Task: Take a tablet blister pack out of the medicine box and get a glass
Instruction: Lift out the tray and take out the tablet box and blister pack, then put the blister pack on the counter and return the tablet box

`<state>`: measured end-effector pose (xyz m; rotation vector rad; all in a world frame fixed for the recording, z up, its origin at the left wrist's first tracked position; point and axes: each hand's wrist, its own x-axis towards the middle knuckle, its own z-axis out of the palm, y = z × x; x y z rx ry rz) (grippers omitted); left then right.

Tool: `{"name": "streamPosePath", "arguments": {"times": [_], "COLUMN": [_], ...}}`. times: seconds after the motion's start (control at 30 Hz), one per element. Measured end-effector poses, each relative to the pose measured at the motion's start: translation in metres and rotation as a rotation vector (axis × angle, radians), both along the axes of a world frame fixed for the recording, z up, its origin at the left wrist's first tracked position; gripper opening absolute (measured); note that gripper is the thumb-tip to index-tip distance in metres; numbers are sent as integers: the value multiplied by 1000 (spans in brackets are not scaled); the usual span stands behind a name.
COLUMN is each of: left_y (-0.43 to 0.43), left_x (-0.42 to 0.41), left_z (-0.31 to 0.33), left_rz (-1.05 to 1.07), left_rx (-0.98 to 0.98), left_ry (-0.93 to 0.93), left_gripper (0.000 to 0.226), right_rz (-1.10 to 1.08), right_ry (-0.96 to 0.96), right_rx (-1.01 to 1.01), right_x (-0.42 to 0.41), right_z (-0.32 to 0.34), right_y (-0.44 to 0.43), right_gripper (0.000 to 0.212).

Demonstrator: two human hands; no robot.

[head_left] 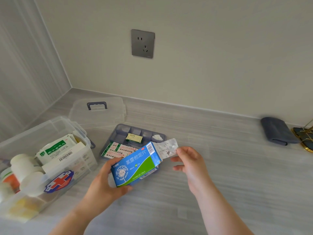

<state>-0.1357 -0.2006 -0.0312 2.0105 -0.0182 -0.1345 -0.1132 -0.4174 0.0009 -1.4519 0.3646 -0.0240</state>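
Blue-and-green carton: the tablet carton [137,165] is held over the grey worktop [220,175], its open end flap pointing up and right; printed face up.
Left hand: the left hand [105,180] wraps the carton's lower end; thumb on the near edge, fingers curled behind it.
Right hand: the right hand [189,163] pinches the silver blister pack [166,148] between thumb and forefinger; the other fingers are loosely spread and hold nothing.
Blister pack: partly out of the carton; one end is inside the mouth, the foil end clear of it.
Progress: I judge the first step about half done; the pack is not yet free of the carton; no glass is in view, so fetching one is wholly left.
Medicine box: the clear first-aid box [50,160] stands open at the left; inside are white bottles, an orange-labelled bottle, and green-and-white sachets or cartons.
Tray: the grey divided tray [118,133] lies just beyond the carton; it holds plaster packets, a small yellow-green box and something white and crumpled.
Lid: the clear lid with a blue handle [97,111] rests farther back, near the corner.
Far right: a folded grey cloth [277,131] lies by the wall.
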Motion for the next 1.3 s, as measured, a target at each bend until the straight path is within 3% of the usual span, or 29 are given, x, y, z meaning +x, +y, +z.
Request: {"name": "streamPosePath", "arguments": {"times": [0.17,0.37,0.5,0.63,0.73,0.9,0.97,1.03,1.1,1.17,1.3], "left_y": [5,1,-12,-27,-34,-36,-36,-37,-38,-39,-38], "left_x": [-2,-5,-12,-19,-24,-27,-27,-28,-29,-31,-33], "left_z": [-1,-3,-3,-7,-15,-30,-34,-36,-37,-38,-40], "left_rz": [18,-18,-90,-175,-202,-209,-192,-186,-196,-204,-211], "left_rx": [4,10,4,4,11,27,30,29,27,25,29], "left_ry": [-6,8,-5,-24,-6,32,38,35,30,33,41], "left_gripper": [68,68,68,65,64,67,67,67,67,66,67], "right_rz": [-54,-75,-75,121,168,2,-118,-207,-166,-53,56], "right_ry": [2,27,98,304,404,258,50,-217,-422,-481,-453], "right_rx": [200,190,41,-292,-379,-400,-581,-1041,-1433,-1533,-1641], "right_x": [1,-15,-47,-83,-97,-99,-101,-107,-117,-129,-146], "right_z": [4,2,-5,-20,-34,-44,-44,-46,-55,-70,-95], "right_y": [-15,-41,-83,-123,-132,-131,-128,-128,-125,-120,-117], "right_gripper": [25,24,23,22,27,31,33,25,38,56,63]}}
